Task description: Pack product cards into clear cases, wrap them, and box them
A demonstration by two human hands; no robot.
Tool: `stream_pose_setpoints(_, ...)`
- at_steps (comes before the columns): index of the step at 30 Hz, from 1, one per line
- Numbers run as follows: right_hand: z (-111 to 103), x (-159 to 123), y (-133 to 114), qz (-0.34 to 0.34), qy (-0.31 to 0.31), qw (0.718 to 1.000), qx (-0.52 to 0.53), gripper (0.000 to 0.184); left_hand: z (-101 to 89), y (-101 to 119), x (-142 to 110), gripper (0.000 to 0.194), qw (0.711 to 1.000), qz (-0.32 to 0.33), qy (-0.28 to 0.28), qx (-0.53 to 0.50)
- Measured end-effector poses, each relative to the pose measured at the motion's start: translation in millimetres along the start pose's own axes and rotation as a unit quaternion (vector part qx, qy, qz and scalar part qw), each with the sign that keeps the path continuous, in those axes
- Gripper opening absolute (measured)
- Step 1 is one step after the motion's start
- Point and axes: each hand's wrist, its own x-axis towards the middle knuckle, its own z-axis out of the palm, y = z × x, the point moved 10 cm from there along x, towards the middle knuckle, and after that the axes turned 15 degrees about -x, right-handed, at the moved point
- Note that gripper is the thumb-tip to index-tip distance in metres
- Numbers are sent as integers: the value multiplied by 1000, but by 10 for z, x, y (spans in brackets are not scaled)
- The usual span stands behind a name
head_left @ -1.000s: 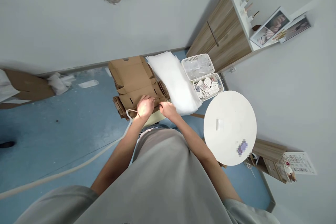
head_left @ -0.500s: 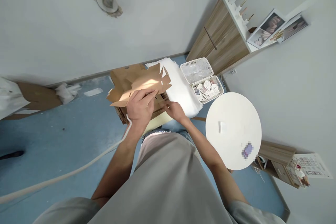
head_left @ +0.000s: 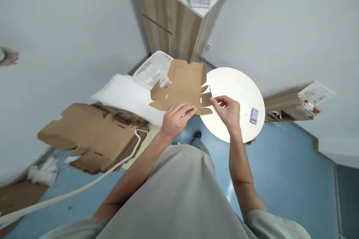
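Note:
A flat brown cardboard box blank (head_left: 185,82) with cut flaps and slots hangs in front of me, partly unfolded. My left hand (head_left: 176,121) is closed on its near edge, fingers laid along the cardboard. At its right side my right hand (head_left: 227,112) pinches a small side flap between thumb and fingertips. The blank covers part of a white plastic basket (head_left: 154,65) and overlaps the rim of a round white table (head_left: 232,86). To my left lies a pile of similar cardboard blanks (head_left: 95,130).
White foam sheets (head_left: 120,91) are stacked beside the cardboard pile. A wood-grain cabinet (head_left: 168,3) stands behind, with a low shelf unit (head_left: 283,106) at right. A blurred purple item (head_left: 254,115) rests on the table. A white cable (head_left: 92,183) crosses at left.
My view has turned right. Both hands have brought one cardboard blank from over the pile to the right, beside the round table. My right hand has moved to its side flap.

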Motion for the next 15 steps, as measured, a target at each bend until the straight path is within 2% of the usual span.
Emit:
stream_pose_setpoints(4, -105, -133, 1144, 117, 18, 992, -48, 32, 984, 51, 283, 41, 995, 61, -84, -6)
stream_pose_setpoints(9, -166, -453, 2588, 269, 9, 963, 3, 26, 2302, 171, 460, 37, 976, 109, -189, -1)
stream_pose_setpoints(15, -209, -771, 3959, 361, 1, 931, 50, 27, 3838, 245, 430, 37, 932, 157, -328, 9)
